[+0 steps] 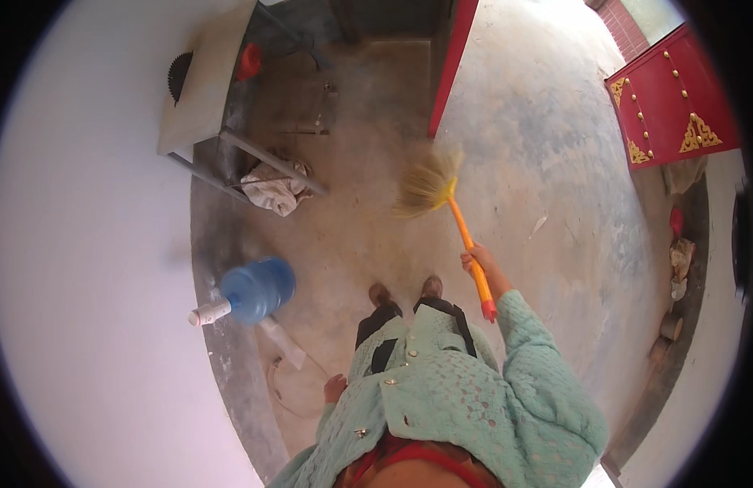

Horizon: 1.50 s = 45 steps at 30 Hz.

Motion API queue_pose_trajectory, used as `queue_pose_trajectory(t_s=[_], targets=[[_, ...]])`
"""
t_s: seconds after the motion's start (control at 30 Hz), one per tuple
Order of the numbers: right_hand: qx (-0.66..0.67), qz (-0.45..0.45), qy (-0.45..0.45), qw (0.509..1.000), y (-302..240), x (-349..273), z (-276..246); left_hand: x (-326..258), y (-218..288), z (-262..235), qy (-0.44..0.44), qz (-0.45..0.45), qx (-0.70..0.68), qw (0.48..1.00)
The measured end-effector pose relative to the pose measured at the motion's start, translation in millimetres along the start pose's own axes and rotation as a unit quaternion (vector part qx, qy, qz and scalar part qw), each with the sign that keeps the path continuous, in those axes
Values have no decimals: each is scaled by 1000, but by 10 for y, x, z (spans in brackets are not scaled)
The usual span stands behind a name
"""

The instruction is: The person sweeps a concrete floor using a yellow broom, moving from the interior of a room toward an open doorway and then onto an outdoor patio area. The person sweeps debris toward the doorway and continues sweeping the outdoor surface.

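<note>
My right hand point(476, 262) grips the orange broom point(458, 220) mid-handle, bristles angled to the concrete floor point(539, 146); left hand point(335, 388) hangs loose, holding nothing.

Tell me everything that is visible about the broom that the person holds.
The broom has a fan of pale yellow straw-like bristles, a yellow collar and an orange handle, plastic by its look, ending in a red cap. It lies slanted, with the bristles up and to the left over the concrete floor, near the base of a red post. The right hand grips the handle low, near the cap. Whether the bristles touch the floor is unclear; they look slightly blurred.
</note>
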State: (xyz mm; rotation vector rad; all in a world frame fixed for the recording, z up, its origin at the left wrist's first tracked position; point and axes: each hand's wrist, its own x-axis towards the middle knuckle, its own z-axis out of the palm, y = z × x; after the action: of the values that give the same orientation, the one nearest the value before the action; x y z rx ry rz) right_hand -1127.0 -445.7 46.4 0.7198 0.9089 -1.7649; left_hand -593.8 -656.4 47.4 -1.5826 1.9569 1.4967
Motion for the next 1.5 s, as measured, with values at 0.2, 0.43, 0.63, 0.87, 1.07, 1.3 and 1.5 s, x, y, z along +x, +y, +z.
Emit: queue_pose_trajectory(t_s=[0.2, 0.43, 0.63, 0.87, 1.07, 1.3, 1.5], targets=[[-56, -19, 49, 997, 65, -1147, 278, 399, 158, 2, -17, -16, -3, 1000], [-109, 81, -13, 991, 549, -1179, 245, 658, 23, -76, -31, -43, -52, 997], [-124, 91, 30, 988, 587, -814, -252, 434, 779, -239, -35, -54, 138, 988], [-226, -105, 155, 956, -328, -457, -665, 507, 211, -241, -86, 111, 434, 890], [-197, -219, 131, 946, -714, -994, -700, 718, 432, -197, -69, 87, 255, 960], [-102, -284, 128, 945, -458, -1764, -617, 566, 1988, 82, -63, -45, -31, 996], [-18, -230, 63, 971, -230, -2138, -779, 773, 2329, 343, -101, -12, -27, 994]])
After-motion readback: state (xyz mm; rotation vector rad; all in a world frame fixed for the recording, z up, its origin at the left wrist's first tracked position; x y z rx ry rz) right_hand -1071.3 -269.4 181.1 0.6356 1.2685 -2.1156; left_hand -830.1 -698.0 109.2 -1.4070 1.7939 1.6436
